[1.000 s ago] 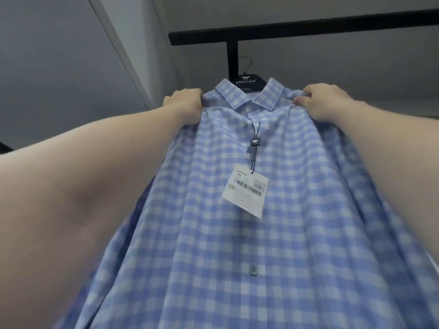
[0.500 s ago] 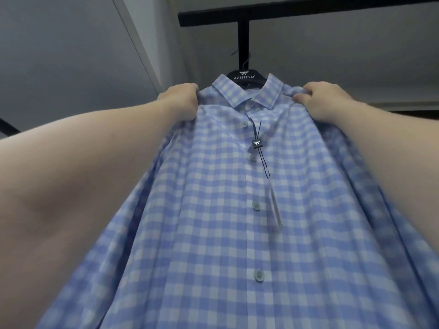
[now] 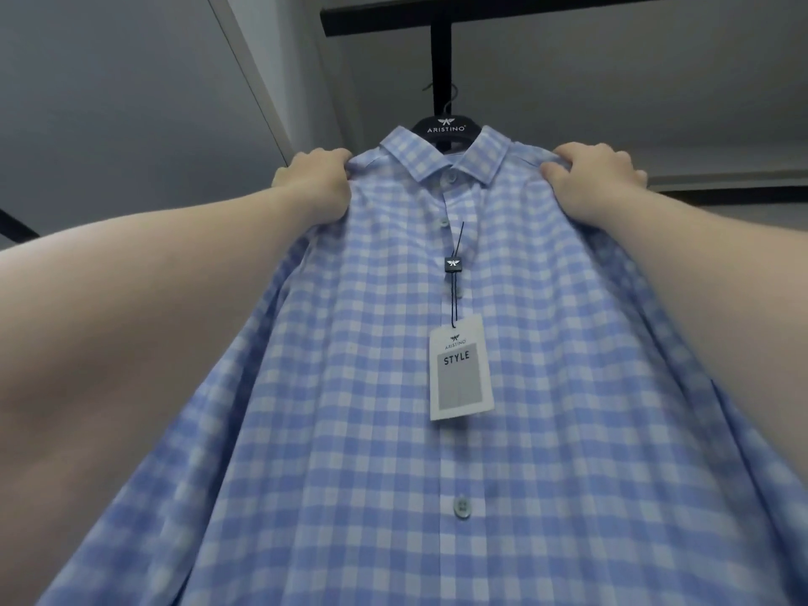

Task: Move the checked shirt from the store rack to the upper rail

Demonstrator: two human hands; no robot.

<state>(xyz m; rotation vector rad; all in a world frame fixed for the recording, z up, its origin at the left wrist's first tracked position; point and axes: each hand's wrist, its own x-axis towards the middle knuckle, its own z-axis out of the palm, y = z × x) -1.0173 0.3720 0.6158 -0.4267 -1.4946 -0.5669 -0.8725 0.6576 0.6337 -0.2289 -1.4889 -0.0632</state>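
A blue and white checked shirt (image 3: 393, 387) fills most of the view, held up high on a black hanger (image 3: 446, 126). My left hand (image 3: 317, 181) grips its left shoulder and my right hand (image 3: 592, 177) grips its right shoulder. The hanger's thin hook (image 3: 441, 91) rises beside a black vertical post, just below the black upper rail (image 3: 503, 13). Whether the hook rests on anything cannot be made out. A white price tag (image 3: 461, 369) hangs on a dark cord from the button line.
A white ceiling beam (image 3: 262, 72) runs diagonally at the upper left. A second dark rail (image 3: 734, 195) crosses behind my right wrist. Grey wall and ceiling lie behind everything.
The price tag has spun round and now shows its printed face. The rail sits closer to the top edge of the view, and the shirt stays in both hands.
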